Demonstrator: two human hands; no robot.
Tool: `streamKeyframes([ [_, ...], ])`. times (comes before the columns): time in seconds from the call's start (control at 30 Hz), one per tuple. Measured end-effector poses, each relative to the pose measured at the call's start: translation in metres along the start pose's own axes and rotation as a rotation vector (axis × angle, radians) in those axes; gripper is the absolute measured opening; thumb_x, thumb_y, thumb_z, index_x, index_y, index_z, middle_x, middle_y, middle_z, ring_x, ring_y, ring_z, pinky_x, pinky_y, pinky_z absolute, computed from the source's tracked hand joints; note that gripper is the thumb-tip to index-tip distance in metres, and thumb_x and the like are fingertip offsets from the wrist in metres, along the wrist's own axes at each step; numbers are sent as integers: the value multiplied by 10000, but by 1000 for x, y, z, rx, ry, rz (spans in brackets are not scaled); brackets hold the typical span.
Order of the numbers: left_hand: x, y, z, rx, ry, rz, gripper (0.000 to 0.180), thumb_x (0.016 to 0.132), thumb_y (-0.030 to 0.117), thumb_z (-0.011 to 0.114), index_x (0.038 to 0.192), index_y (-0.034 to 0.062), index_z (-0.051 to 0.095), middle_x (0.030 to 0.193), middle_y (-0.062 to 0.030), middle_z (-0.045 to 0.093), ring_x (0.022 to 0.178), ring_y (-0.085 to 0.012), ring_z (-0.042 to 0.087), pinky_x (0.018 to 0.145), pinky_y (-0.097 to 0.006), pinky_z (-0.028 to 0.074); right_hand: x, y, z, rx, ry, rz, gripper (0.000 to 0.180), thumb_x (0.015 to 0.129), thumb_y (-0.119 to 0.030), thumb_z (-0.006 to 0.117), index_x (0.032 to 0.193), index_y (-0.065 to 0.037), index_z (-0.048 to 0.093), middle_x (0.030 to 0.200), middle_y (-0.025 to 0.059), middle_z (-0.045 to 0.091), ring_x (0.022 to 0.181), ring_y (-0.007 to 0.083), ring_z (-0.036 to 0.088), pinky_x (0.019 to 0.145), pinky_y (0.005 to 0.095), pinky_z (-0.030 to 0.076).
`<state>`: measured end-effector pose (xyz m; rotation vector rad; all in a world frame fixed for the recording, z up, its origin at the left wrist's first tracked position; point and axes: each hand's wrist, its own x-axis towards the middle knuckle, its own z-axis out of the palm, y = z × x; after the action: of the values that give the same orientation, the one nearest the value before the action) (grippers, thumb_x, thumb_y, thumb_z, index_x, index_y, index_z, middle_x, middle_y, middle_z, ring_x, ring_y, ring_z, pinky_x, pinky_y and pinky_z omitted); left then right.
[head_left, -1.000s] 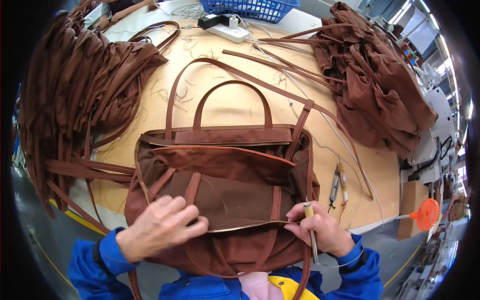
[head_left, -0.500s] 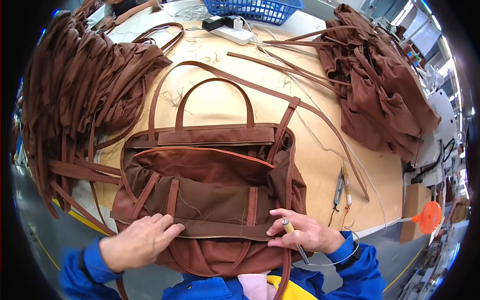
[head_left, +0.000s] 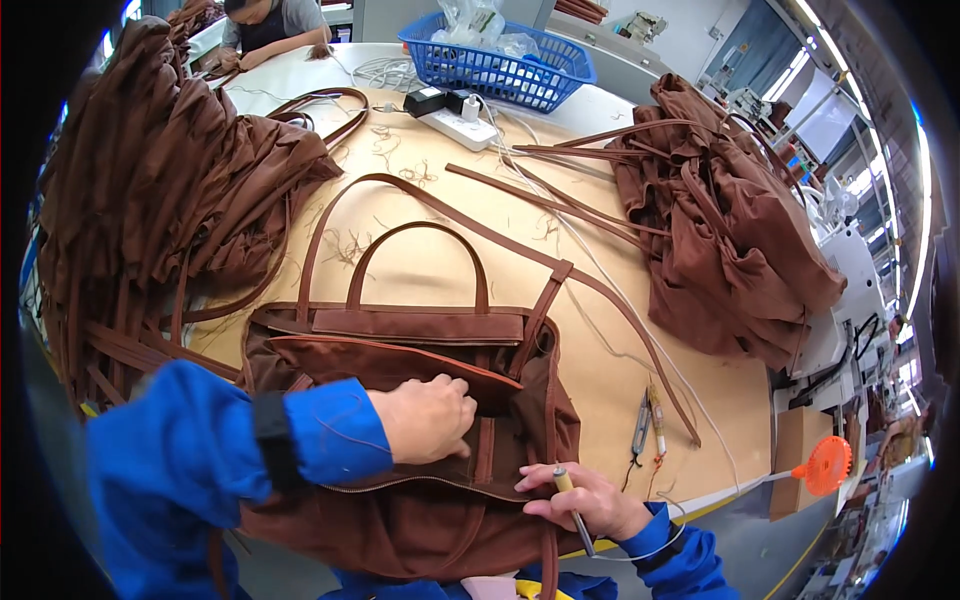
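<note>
Left hand (head_left: 425,418) has slid up from the bag's near edge onto the flap, sleeve now across the picture. The brown bag (head_left: 400,500) lies flat at six o'clock on the table (head_left: 600,370), handles toward twelve. Left fingers curl, pressing cloth at the pocket. Right hand (head_left: 590,500) pinches a thin pen-like tool (head_left: 572,510) and pins the zipper edge. Looks mid-check; piles of bags (head_left: 730,230) at two o'clock wait.

Clear plastic bags (head_left: 478,22) in blue basket (head_left: 500,70)
</note>
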<state>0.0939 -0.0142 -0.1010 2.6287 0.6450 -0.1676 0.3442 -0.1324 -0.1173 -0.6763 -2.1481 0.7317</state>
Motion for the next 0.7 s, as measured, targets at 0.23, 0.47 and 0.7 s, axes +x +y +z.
streamKeyframes([
  [0.23, -2, 5, 17, -499, 199, -118, 461, 825, 288, 746, 1087, -67, 612, 953, -268, 665, 929, -424, 648, 826, -457, 521, 15, -9, -1, -179, 228, 49, 338, 780, 95, 755, 930, -42, 485, 1028, 193, 619, 945, 340, 669, 825, 427, 591],
  [0.47, -15, 11, 2, -718, 227, -237, 430, 825, 230, 749, 1102, -67, 609, 928, -294, 665, 952, -430, 652, 804, -446, 513, 45, -2, -2, -284, 400, 401, 394, 744, 37, 799, 913, -43, 452, 1072, 200, 584, 936, 322, 608, 792, 368, 509],
  [0.7, -23, 19, -12, -663, 342, -278, 386, 842, 168, 719, 1133, -29, 560, 931, -262, 665, 941, -444, 631, 770, -475, 502, 32, 10, -3, -407, 384, 449, 324, 782, 132, 669, 913, -56, 440, 997, 173, 548, 888, 290, 577, 786, 357, 491],
])
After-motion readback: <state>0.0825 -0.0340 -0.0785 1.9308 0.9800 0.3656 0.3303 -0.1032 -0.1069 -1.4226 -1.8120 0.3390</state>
